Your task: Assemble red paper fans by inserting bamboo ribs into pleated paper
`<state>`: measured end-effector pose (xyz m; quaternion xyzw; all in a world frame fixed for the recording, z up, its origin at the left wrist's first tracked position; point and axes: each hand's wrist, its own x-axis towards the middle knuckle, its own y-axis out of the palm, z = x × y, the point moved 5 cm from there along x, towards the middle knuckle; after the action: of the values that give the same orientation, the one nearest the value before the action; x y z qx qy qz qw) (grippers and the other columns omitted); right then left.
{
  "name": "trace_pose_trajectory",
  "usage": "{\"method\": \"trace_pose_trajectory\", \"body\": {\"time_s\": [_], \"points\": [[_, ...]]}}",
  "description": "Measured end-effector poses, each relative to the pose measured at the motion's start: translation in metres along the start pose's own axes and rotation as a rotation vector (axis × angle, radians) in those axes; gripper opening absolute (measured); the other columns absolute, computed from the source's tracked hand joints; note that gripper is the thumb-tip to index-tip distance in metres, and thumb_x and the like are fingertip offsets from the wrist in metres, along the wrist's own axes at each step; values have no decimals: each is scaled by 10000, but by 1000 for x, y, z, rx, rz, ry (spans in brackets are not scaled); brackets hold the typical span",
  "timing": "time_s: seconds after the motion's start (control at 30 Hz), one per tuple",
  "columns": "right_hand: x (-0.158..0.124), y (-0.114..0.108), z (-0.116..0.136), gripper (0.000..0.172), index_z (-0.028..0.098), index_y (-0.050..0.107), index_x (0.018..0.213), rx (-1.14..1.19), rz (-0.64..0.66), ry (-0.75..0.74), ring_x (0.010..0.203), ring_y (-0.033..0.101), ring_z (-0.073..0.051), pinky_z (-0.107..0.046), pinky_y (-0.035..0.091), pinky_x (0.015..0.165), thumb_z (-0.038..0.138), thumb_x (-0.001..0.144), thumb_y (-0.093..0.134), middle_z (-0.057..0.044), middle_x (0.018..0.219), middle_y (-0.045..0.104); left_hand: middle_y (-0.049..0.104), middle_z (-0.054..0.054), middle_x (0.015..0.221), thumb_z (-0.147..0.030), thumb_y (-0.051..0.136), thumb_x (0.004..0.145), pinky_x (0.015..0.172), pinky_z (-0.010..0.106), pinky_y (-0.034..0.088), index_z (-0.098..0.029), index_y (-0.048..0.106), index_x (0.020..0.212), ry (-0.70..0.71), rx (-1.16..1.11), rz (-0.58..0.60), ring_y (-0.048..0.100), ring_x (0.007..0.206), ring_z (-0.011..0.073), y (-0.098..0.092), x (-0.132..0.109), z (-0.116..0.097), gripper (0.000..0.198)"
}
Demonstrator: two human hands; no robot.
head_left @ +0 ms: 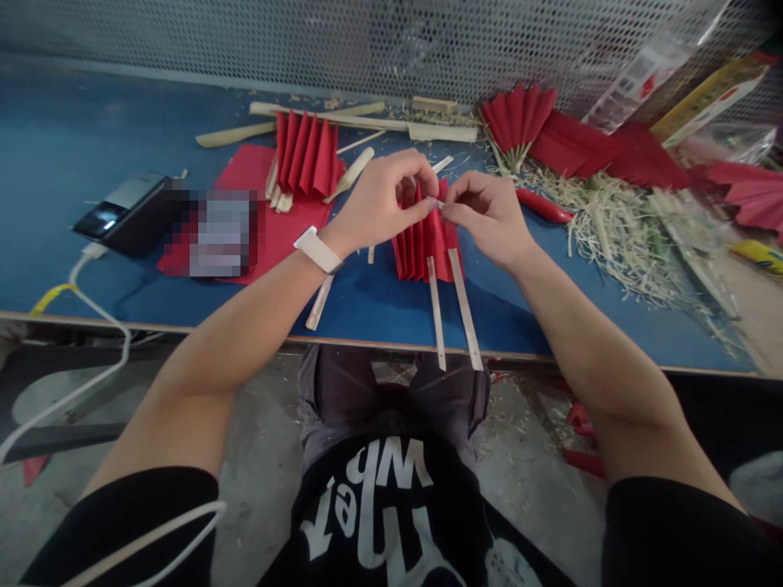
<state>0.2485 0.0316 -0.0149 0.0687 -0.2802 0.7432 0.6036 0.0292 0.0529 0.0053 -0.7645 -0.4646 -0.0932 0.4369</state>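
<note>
My left hand [397, 196] and my right hand [486, 212] meet fingertip to fingertip above a pleated piece of red paper [422, 244]. Both are closed in a pinch. A tiny pale bit shows between the fingertips, too small to name. Under my hands the folded paper lies on the blue table. Two flat bamboo strips, a narrow one [436, 314] and a wider one [466, 314], reach from the paper past the table's front edge. Another bamboo strip [319, 303] lies below my left wrist. The top of the paper is partly hidden by my fingers.
Left are a phone [221, 234] on red paper [275, 236], a second pleated piece [307, 155] and a black device [126, 214] with a white cable. Bamboo strips [360, 122] lie behind. Right are a folded red fan [519, 122], a red-handled tool [544, 205] and shavings [617, 228].
</note>
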Motion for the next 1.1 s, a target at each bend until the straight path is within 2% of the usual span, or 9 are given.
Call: {"method": "trace_pose_trajectory", "body": {"time_s": [0.13, 0.23, 0.33, 0.47, 0.57, 0.8, 0.93, 1.1], "points": [[0, -1, -1, 606, 302, 751, 917, -18, 13, 1, 872, 672, -254, -465, 643, 837, 815, 982, 1067, -24, 885, 681, 822, 109, 1178, -610, 872, 1210, 1069, 565, 751, -260, 817, 1228, 6, -20, 25, 865, 1070, 316, 2, -2, -2, 355], [-1, -2, 1, 596, 313, 757, 945, -31, 6, -9, 899, 705, -274, -502, 688, 875, 819, 972, 1072, -35, 915, 712, 840, 108, 1164, -570, 857, 1215, 1047, 556, 753, -266, 808, 1181, 13, -12, 32, 852, 1033, 308, 3, -3, -3, 310], [-5, 0, 5, 561, 335, 787, 1055, -4, -34, -2, 980, 767, -303, -534, 735, 925, 780, 951, 1112, -49, 1002, 764, 837, 105, 1194, -488, 809, 1239, 1068, 556, 744, -262, 796, 1166, 18, -2, 37, 850, 1033, 300, 4, -2, -4, 237], [-9, 4, 10, 599, 375, 816, 1198, 21, -42, 37, 1082, 816, -339, -544, 768, 953, 721, 885, 1192, -61, 1102, 822, 845, 124, 1211, -386, 782, 1230, 1068, 550, 737, -250, 794, 1143, -13, 3, 34, 853, 1027, 300, 5, -2, -6, 162], [-10, 3, 13, 517, 355, 833, 1130, 0, -71, 28, 1098, 822, -345, -551, 772, 962, 682, 921, 1175, -77, 1143, 840, 863, 120, 1148, -396, 826, 1200, 1026, 549, 749, -261, 792, 1125, -43, -8, 31, 862, 988, 308, 6, -2, -6, 158], [-7, -3, 8, 344, 296, 860, 1014, -73, -85, 39, 1048, 816, -307, -496, 754, 938, 569, 1030, 1068, -62, 1012, 795, 921, 108, 1056, -423, 876, 1142, 956, 529, 781, -298, 836, 1118, -43, -14, 10, 870, 940, 311, 4, -4, -6, 133], [-5, -2, 3, 371, 298, 852, 979, -78, -59, 20, 1019, 806, -310, -509, 750, 933, 609, 1041, 1043, -62, 982, 793, 919, 122, 1102, -370, 862, 1138, 953, 528, 775, -293, 827, 1106, -32, 16, 1, 868, 957, 313, 4, -5, -8, 90], [-4, 7, -2, 538, 316, 809, 936, 47, -29, 83, 905, 739, -279, -519, 732, 922, 807, 1026, 1008, -46, 899, 737, 865, 153, 1267, -319, 805, 1162, 1070, 590, 744, -296, 797, 1135, 25, 134, 4, 869, 1104, 364, 3, -5, -14, 37]]}}
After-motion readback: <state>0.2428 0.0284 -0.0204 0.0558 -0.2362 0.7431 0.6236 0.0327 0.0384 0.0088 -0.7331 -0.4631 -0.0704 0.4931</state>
